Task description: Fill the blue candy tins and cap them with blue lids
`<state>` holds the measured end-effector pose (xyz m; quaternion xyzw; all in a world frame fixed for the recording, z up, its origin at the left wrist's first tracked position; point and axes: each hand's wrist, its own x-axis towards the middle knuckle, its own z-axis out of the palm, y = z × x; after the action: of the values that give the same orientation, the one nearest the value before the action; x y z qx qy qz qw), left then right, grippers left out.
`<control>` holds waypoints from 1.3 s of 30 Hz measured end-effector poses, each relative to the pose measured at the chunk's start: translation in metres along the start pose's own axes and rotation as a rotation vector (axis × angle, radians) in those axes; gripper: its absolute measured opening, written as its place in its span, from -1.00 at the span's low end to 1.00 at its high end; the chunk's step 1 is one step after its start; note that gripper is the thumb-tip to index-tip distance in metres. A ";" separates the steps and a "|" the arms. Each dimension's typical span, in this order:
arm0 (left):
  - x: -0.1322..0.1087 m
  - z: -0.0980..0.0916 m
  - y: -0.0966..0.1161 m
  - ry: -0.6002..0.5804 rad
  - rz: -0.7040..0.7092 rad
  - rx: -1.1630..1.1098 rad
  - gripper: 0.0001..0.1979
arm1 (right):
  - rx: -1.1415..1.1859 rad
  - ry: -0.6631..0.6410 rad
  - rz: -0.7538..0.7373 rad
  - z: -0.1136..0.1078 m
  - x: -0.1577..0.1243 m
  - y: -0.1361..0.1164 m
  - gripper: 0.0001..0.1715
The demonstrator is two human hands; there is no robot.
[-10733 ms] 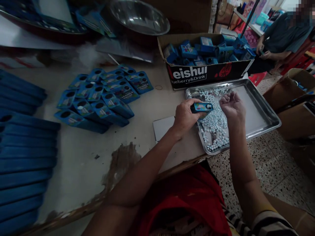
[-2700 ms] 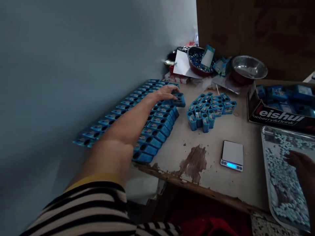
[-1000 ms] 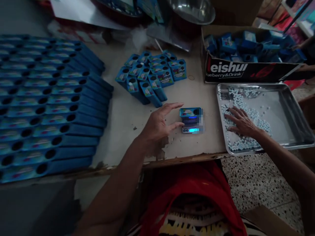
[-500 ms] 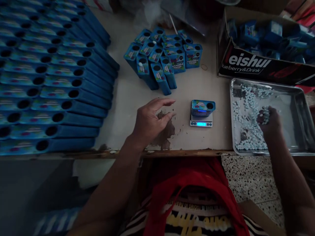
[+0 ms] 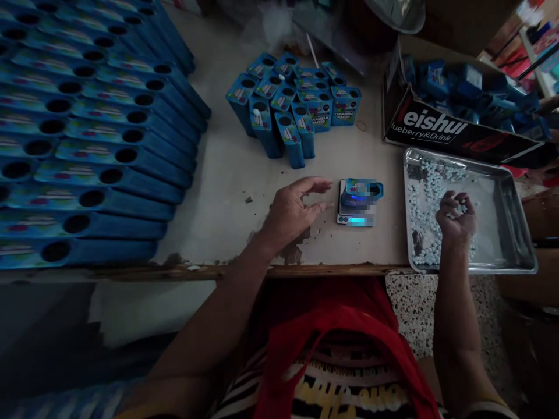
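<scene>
Left of the scale (image 5: 357,221) bearing a blue box (image 5: 353,192), the left hand (image 5: 289,210) stands spread; right of it, the right hand (image 5: 456,222) cups pale pellets (image 5: 460,209), seemingly portioning, the next move calling for careful aim.

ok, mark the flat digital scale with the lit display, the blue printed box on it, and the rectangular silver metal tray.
Flat digital scale (image 5: 357,221), head view: lit display.
Blue printed box (image 5: 354,188), head view: top face.
Rectangular silver metal tray (image 5: 498,215), head view: bare floor toward its right end.
</scene>
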<state>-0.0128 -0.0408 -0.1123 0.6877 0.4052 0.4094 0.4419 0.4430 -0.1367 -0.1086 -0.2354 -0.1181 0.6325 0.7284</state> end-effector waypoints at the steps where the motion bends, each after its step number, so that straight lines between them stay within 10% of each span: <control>1: 0.000 0.001 -0.001 -0.003 -0.005 -0.003 -0.59 | -0.124 -0.068 0.012 0.004 0.006 0.005 -0.90; 7: -0.003 0.003 -0.010 -0.005 -0.021 -0.030 -0.50 | -0.592 -0.279 -0.031 0.063 0.033 0.059 -0.54; 14: -0.002 0.012 0.003 -0.047 -0.061 -0.023 -0.41 | -0.750 -0.074 -0.192 0.153 0.048 0.135 -0.38; 21: -0.004 0.012 -0.007 -0.006 -0.072 -0.091 -0.46 | -0.854 -0.025 -0.343 0.175 0.050 0.179 -0.41; 33: -0.004 0.008 -0.017 0.007 -0.095 -0.106 -0.48 | -0.891 -0.075 -0.409 0.184 0.046 0.190 -0.47; 39: -0.011 0.000 -0.017 0.028 -0.121 -0.005 -0.54 | -0.873 -0.032 -0.379 0.161 0.070 0.117 -0.35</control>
<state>-0.0199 -0.0465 -0.1302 0.6548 0.4513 0.3926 0.4620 0.2780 -0.0263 -0.0365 -0.4840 -0.4251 0.3832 0.6619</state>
